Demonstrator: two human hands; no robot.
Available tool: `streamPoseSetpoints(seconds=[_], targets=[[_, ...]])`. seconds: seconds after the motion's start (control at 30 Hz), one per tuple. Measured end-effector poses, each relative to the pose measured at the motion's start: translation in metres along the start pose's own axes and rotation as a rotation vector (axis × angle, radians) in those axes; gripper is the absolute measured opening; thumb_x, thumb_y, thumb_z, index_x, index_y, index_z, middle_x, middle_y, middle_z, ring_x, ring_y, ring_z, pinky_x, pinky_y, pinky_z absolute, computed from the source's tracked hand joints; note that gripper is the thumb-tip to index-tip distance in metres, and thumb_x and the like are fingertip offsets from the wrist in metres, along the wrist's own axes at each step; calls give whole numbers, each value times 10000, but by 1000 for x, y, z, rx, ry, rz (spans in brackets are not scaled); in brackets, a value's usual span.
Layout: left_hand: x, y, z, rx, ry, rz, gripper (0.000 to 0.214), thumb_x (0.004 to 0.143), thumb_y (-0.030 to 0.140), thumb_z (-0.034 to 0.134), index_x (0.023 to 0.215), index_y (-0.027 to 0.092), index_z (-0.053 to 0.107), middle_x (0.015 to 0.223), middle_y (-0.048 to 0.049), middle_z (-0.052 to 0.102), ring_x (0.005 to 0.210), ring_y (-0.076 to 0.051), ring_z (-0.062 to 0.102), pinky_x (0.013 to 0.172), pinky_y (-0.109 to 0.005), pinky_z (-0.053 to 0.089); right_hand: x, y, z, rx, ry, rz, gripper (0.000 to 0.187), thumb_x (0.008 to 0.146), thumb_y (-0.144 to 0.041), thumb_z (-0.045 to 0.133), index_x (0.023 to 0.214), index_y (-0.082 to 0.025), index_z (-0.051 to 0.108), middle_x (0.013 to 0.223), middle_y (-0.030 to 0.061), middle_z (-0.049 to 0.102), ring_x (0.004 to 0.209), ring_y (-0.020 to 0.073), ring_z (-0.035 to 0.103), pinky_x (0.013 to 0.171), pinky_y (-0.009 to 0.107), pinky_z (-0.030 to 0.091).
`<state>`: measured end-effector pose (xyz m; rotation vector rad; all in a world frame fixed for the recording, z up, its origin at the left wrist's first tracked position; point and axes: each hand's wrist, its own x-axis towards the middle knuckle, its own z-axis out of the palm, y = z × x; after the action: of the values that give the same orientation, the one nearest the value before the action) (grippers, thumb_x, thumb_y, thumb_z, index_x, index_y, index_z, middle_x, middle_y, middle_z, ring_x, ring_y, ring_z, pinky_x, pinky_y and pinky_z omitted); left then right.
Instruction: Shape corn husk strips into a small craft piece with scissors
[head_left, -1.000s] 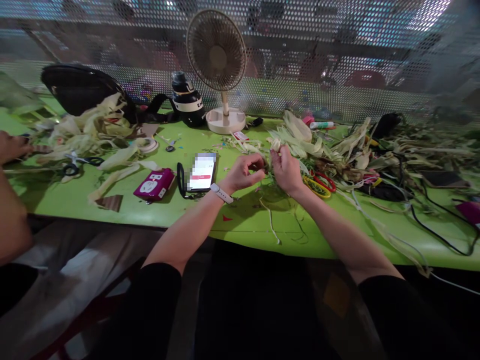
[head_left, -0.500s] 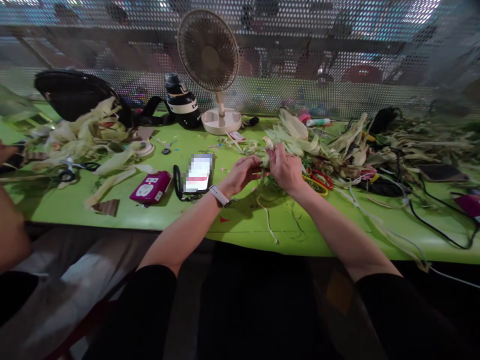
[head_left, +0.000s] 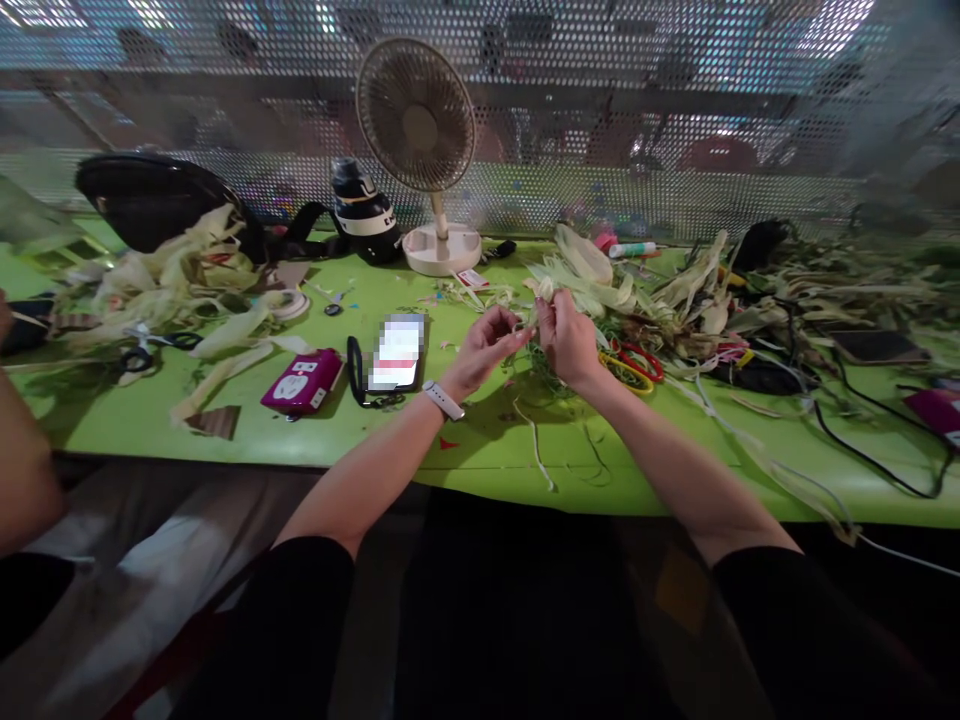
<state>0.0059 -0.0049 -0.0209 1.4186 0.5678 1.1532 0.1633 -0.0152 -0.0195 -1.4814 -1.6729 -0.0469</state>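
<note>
My right hand [head_left: 571, 342] is closed around a small pale bundle of corn husk [head_left: 544, 289], whose top shows above the fingers. Close beside it on the left, my left hand [head_left: 484, 352] has thumb and fingertips pinched together at the bundle's lower side. A thin strand seems to be between them, too small to make out well. Fine green fibres [head_left: 551, 372] hang or lie below the hands. Scissors with red and yellow handles [head_left: 634, 368] lie just right of my right hand. Loose corn husks [head_left: 589, 265] lie right behind the hands.
A phone [head_left: 397, 352], a magenta box [head_left: 302, 382] and black-handled scissors [head_left: 139, 355] lie to the left. Behind stand a fan [head_left: 441, 245] and a bottle [head_left: 366, 215]. More husks [head_left: 705, 290] and a black cable [head_left: 862, 458] spread rightward. Another person's arm [head_left: 26, 460] is at far left.
My left hand has shifted slightly, its thumb now stretched toward my right hand. My right hand keeps its grip on the husk bundle. The view has tilted up a little.
</note>
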Motion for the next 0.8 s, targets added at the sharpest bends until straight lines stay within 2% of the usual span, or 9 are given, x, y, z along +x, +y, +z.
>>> streamPoseSetpoints(seconds=[0.17, 0.27, 0.33, 0.43, 0.57, 0.67, 0.73, 0.8], targets=[[3, -5, 9, -211, 92, -18, 435, 635, 354, 861, 818, 198, 497, 716, 67, 576, 675, -58, 573, 741, -234, 520, -2, -12, -6, -95, -35, 64, 348, 1014, -465, 310, 977, -189, 520, 735, 76, 644, 615, 206, 600, 573, 305, 325], [5, -5, 8, -263, 137, -94, 436, 607, 314, 880, 868, 195, 551, 740, 56, 630, 659, -60, 599, 640, -195, 497, -2, -18, -7, -120, -48, 77, 331, 1019, -428, 314, 1005, -176, 527, 762, 87, 661, 640, 217, 622, 581, 305, 333], [5, -2, 6, -257, 135, -163, 374, 642, 294, 861, 871, 186, 586, 747, 41, 650, 652, -61, 612, 558, -165, 443, -3, -18, -7, -118, -52, 81, 345, 1024, -423, 294, 1024, -173, 531, 771, 92, 664, 657, 230, 633, 587, 307, 347], [3, 3, 6, -252, 113, -233, 296, 684, 278, 835, 828, 173, 599, 729, 33, 651, 654, -65, 627, 530, -158, 416, -2, -16, -5, -112, -62, 93, 370, 1026, -435, 286, 1059, -165, 537, 794, 101, 659, 685, 240, 652, 612, 311, 377], [2, 6, 6, -282, 98, -300, 276, 709, 277, 822, 797, 167, 584, 676, 46, 609, 578, -43, 569, 518, -154, 401, -3, -10, -3, -96, -27, 43, 432, 1021, -490, 268, 1085, -167, 548, 736, 90, 639, 677, 226, 642, 607, 297, 386], [3, 4, 7, -286, 88, -366, 253, 769, 296, 773, 739, 160, 561, 627, 49, 554, 532, -30, 507, 474, -146, 334, -4, -10, -2, -74, -6, 17, 444, 1016, -504, 267, 1090, -172, 552, 746, 96, 645, 668, 217, 636, 602, 297, 380], [3, 1, 7, -248, 76, -357, 262, 799, 315, 744, 708, 160, 553, 599, 54, 506, 512, -27, 460, 456, -151, 290, -4, -12, -2, -63, -44, 31, 431, 1015, -489, 284, 1097, -163, 554, 789, 112, 653, 691, 227, 646, 625, 310, 388], [2, 0, 9, -190, 66, -289, 271, 810, 334, 732, 698, 163, 555, 583, 62, 465, 498, -28, 406, 460, -159, 276, -5, -14, -4, -35, -87, 53, 412, 1012, -475, 312, 1101, -154, 554, 819, 123, 652, 728, 244, 655, 656, 324, 398]])
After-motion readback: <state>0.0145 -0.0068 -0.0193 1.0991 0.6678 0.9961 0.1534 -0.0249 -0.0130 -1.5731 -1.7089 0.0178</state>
